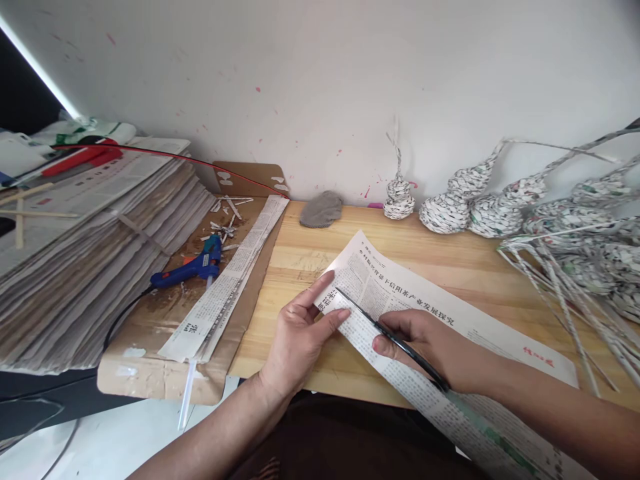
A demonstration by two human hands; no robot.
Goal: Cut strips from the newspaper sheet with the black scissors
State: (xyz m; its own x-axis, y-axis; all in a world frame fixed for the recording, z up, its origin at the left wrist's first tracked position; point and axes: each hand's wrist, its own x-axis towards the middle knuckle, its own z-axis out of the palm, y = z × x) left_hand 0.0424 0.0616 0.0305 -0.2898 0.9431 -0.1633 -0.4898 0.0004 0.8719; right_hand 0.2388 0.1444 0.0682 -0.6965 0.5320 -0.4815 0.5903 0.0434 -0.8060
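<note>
A printed newspaper sheet [425, 297] lies slantwise over the wooden tabletop, its lower part hanging past the front edge toward my lap. My left hand [305, 323] grips the sheet's left end, with thumb on top and forefinger along the edge. In my right hand [425, 340] is a slim black-handled knife [415, 360]. Its thin dark blade lies along the newspaper, the tip pointing toward my left thumb and forefinger. Part of the handle is hidden by my right fingers.
On the left, a cardboard piece [235, 363] bears newspaper strips [235, 280], a blue glue gun [200, 263] and paper scraps. Beside it rises a newspaper stack [125, 267]. Along the wall are a grey cloth [321, 209], woven paper gourds [445, 212] and rolled paper sticks [565, 293].
</note>
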